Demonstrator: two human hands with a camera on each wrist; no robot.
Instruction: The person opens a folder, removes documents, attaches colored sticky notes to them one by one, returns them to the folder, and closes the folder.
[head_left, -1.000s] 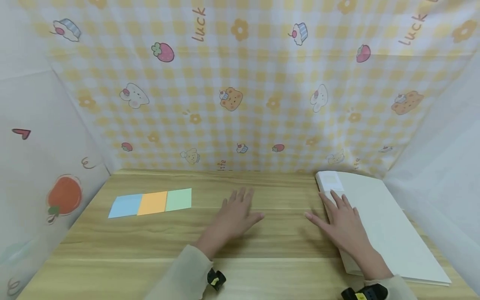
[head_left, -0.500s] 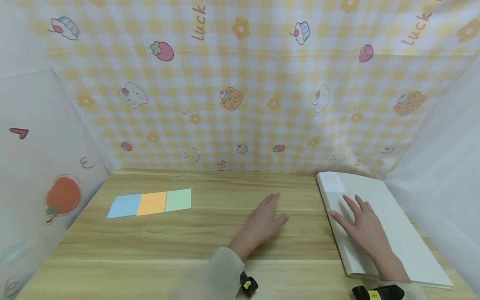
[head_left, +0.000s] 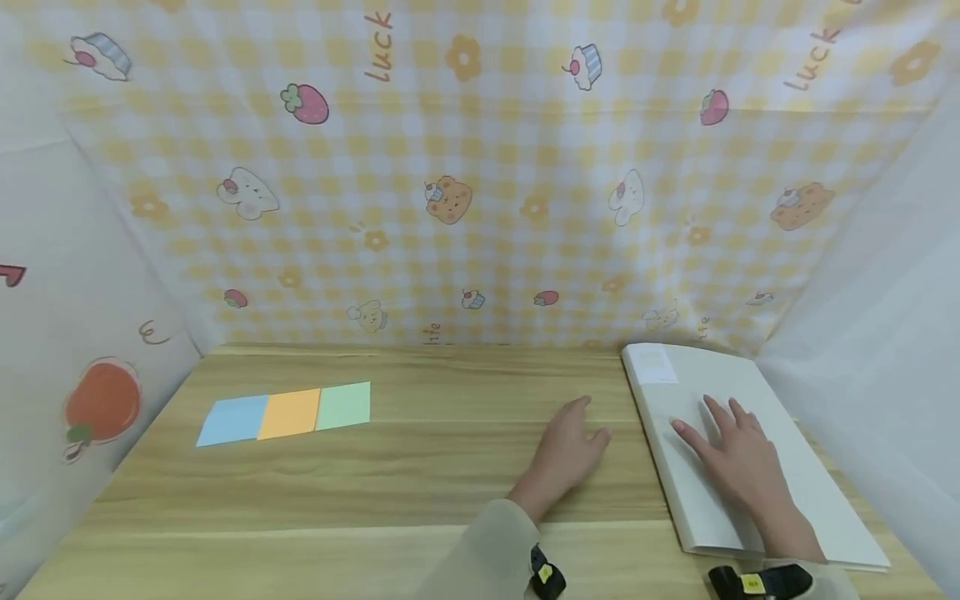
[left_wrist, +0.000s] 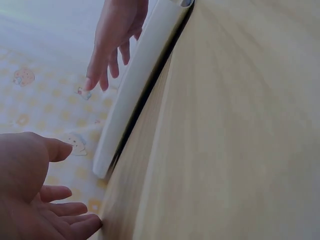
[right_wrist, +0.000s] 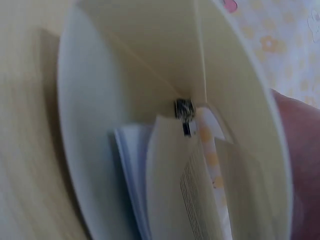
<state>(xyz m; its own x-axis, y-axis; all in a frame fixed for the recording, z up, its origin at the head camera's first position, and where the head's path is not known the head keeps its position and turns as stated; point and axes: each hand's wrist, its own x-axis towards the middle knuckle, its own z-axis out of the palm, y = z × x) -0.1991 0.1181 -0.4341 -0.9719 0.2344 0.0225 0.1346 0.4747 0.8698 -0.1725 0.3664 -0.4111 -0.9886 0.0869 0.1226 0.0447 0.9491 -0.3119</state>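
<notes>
A white file folder (head_left: pixel 686 467) lies flat on the right side of the table, with a pale label (head_left: pixel 651 364) at its far left corner. Over its cover is my right hand (head_left: pixel 746 467), fingers spread and holding nothing. Left of the folder's spine, my left hand (head_left: pixel 562 454) is held low over the wood, thumb apart from the fingers and nothing in its grasp. The right wrist view looks into the folder's near end, where papers (right_wrist: pixel 165 185) and a small dark metal clip (right_wrist: pixel 185 110) show. Part of the right hand (right_wrist: pixel 305 150) appears beyond the cover there.
Blue (head_left: pixel 232 419), orange (head_left: pixel 288 414) and green (head_left: pixel 343 406) paper squares lie in a row on the left of the wooden table (head_left: pixel 375 492). A yellow checked cloth (head_left: pixel 495 150) hangs behind, and white cloth sheets close off both sides.
My left hand has moved right across the table, nearer the folder. My right hand has shifted from the spine side to farther over the cover. The head view has turned slightly right.
</notes>
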